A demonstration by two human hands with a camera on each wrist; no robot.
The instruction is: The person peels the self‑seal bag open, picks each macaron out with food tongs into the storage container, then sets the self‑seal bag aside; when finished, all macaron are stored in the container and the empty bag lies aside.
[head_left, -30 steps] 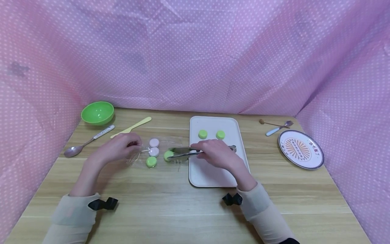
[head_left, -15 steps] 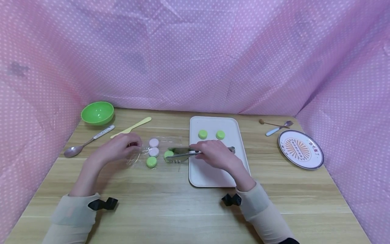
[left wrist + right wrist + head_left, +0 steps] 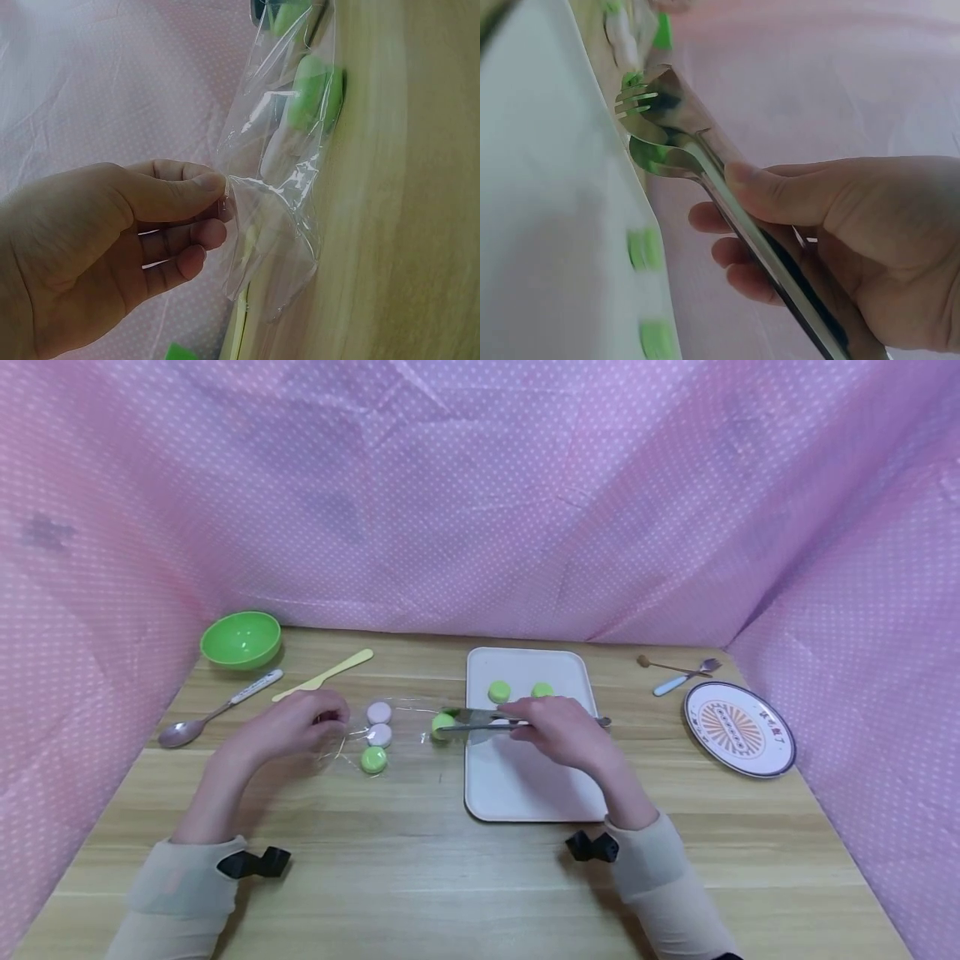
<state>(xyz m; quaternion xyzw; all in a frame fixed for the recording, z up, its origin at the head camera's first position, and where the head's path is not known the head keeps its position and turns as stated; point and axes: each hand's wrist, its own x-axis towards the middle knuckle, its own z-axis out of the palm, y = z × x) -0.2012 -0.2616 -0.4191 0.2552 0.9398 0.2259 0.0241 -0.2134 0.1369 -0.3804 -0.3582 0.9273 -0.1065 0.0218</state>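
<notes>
My left hand [image 3: 303, 722] pinches the edge of a clear plastic bag [image 3: 270, 217] between thumb and forefinger. In the bag lie two pale purple macarons [image 3: 378, 712] and a green macaron [image 3: 373, 759]. My right hand [image 3: 558, 731] holds metal tongs [image 3: 742, 225], pointing left over the tray. Between the tong heads, at the bag's right end beside the tray's left edge, is another green macaron [image 3: 442, 725]. On the white tray [image 3: 525, 793] sit two more green macarons [image 3: 498, 692], the right one partly hidden by my hand.
At the back left stands a green bowl [image 3: 241, 641], with a long-handled spoon [image 3: 217, 710] and a yellow knife [image 3: 322, 675] near it. On the right lie a patterned plate [image 3: 739, 729], a small fork [image 3: 686, 677] and a thin brown stick [image 3: 675, 666]. Pink dotted cloth [image 3: 480, 510] surrounds the table.
My right hand, the tongs and the green macaron between them have moved right and slightly back, toward the tray. The left hand keeps its place on the bag.
</notes>
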